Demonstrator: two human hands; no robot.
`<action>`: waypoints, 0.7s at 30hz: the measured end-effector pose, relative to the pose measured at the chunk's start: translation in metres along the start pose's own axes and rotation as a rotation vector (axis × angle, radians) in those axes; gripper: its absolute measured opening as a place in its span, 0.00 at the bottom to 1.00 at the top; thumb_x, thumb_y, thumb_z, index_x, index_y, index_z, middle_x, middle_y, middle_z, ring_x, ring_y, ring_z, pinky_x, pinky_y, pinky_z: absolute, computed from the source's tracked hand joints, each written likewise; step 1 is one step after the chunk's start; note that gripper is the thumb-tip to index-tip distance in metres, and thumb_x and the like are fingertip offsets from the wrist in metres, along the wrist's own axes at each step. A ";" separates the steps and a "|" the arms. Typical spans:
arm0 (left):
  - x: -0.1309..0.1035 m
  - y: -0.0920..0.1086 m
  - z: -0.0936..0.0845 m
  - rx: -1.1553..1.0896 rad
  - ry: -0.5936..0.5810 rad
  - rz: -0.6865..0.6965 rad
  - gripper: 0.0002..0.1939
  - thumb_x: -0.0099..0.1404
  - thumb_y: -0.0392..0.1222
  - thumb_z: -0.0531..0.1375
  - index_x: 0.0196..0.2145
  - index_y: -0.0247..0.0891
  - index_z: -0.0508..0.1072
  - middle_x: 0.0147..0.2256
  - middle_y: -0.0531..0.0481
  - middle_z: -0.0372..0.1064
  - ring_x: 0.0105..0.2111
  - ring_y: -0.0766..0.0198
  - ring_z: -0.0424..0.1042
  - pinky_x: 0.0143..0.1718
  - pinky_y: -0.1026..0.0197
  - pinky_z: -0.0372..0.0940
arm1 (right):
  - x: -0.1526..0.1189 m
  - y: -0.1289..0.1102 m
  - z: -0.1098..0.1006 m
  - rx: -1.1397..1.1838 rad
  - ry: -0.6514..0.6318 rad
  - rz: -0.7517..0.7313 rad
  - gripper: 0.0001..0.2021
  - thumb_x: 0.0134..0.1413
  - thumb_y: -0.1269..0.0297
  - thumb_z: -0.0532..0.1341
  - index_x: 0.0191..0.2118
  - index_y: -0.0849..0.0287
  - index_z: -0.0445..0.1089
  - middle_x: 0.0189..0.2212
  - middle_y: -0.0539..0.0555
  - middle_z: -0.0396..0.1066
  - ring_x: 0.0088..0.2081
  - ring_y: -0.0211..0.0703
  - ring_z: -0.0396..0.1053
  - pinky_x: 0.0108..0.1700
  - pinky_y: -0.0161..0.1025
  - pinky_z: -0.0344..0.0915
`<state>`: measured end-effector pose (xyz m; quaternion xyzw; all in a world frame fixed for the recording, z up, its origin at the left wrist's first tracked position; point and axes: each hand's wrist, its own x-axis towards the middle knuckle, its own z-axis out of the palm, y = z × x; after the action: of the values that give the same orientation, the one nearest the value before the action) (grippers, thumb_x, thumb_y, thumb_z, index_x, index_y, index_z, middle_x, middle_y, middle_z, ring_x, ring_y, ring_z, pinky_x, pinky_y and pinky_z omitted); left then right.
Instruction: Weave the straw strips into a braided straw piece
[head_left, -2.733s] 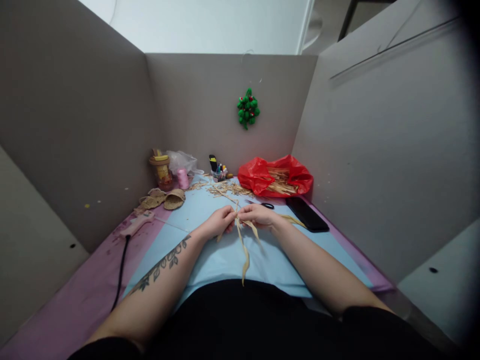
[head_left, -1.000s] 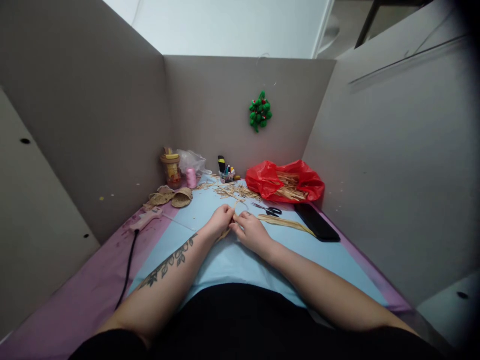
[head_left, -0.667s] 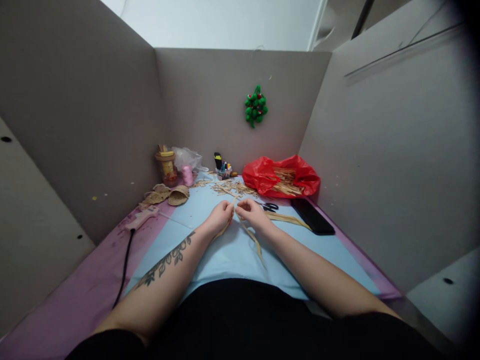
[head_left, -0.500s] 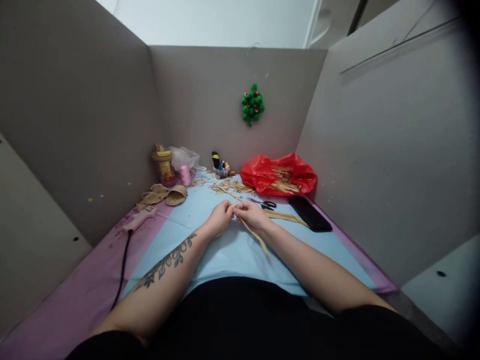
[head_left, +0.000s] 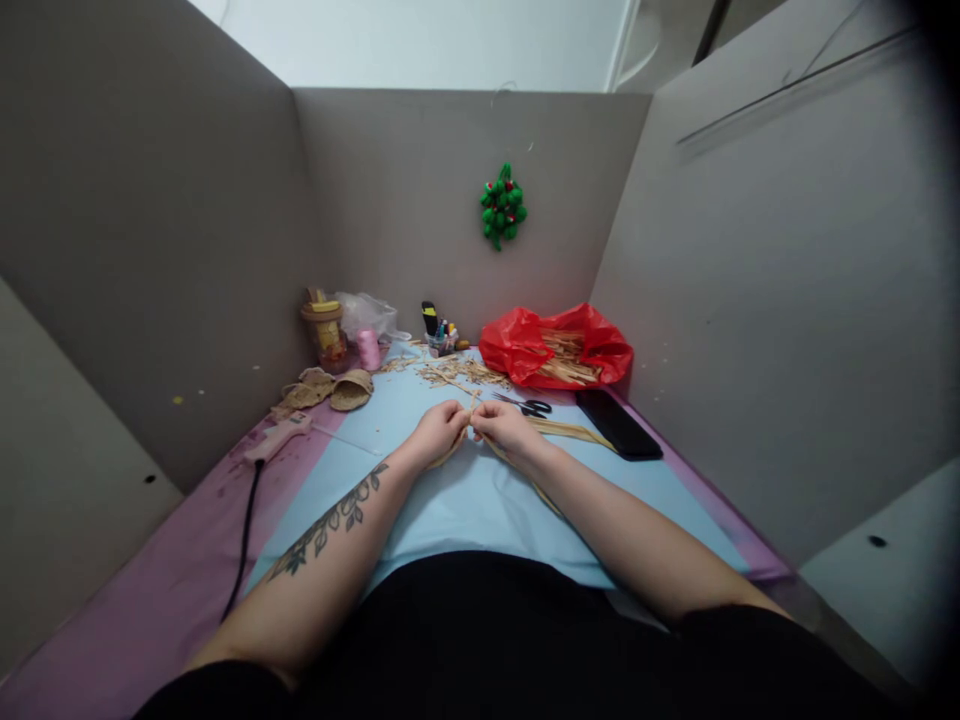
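My left hand (head_left: 442,430) and my right hand (head_left: 501,425) meet above the blue sheet, each closed in a pinch on pale straw strands (head_left: 474,402). A short braided-looking bit sticks up between the fingertips. One loose strand hangs below my left palm, and another strand (head_left: 546,497) trails under my right wrist. Just beyond my right hand lie black-handled scissors (head_left: 535,407). A flat bundle of straw (head_left: 574,432) rests to the right of that hand. My fingers hide exactly how the strands cross.
A red bag of straw (head_left: 517,345) sits at the back right, near a black phone (head_left: 619,425). Straw scraps (head_left: 465,372) lie behind my hands. To the left are a pink glue gun (head_left: 277,437), woven pieces (head_left: 351,390), a thread spool (head_left: 368,349) and a cup (head_left: 325,330). Grey panels surround the table.
The loose strand under my right hand has swung closer beneath the wrist. My right fingers have shifted slightly on the straw, and both hands stay together.
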<state>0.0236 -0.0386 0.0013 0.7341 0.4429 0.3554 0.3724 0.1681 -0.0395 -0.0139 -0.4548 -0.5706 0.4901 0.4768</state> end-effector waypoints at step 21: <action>0.011 -0.014 -0.019 0.284 0.032 0.112 0.12 0.54 0.43 0.56 0.32 0.36 0.77 0.27 0.49 0.73 0.27 0.65 0.68 0.29 0.65 0.58 | -0.001 -0.004 0.002 -0.705 0.125 -0.330 0.06 0.45 0.68 0.55 0.21 0.59 0.61 0.19 0.47 0.62 0.24 0.35 0.58 0.27 0.33 0.50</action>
<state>0.0060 -0.0194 0.0002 0.7970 0.4530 0.3211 0.2375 0.1665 -0.0411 -0.0100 -0.5218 -0.7393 0.1524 0.3973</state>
